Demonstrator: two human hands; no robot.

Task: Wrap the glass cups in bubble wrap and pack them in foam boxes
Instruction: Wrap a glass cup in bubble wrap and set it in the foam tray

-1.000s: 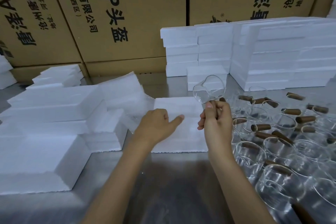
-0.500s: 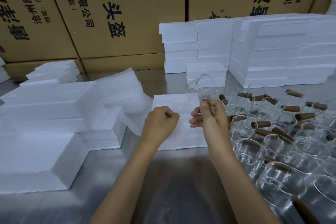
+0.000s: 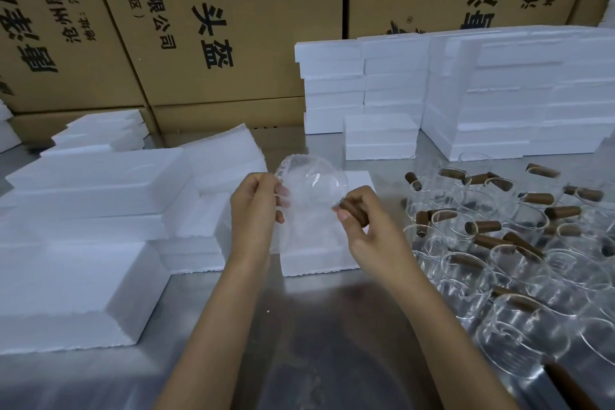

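A clear glass cup [image 3: 312, 188] with a brown wooden handle [image 3: 354, 213] is held up over a white foam box [image 3: 316, 256] at the table's middle. My right hand [image 3: 362, 226] grips the wooden handle. My left hand [image 3: 254, 206] pinches a sheet of bubble wrap [image 3: 293, 173] against the cup's left side. The wrap covers the cup's rim and hangs down below it. Many more glass cups with wooden handles [image 3: 499, 243] lie crowded on the table to the right.
Foam boxes and lids [image 3: 86, 190] are stacked at the left, with a pile of bubble wrap [image 3: 229, 156] behind them. More foam stacks [image 3: 499, 90] stand at the back right. Large cardboard cartons [image 3: 233, 27] wall off the far side. The table [image 3: 299, 343] is shiny metal.
My right hand brought the cup leftward and down over the foam box. My left hand lifted a bubble wrap sheet up against the cup.
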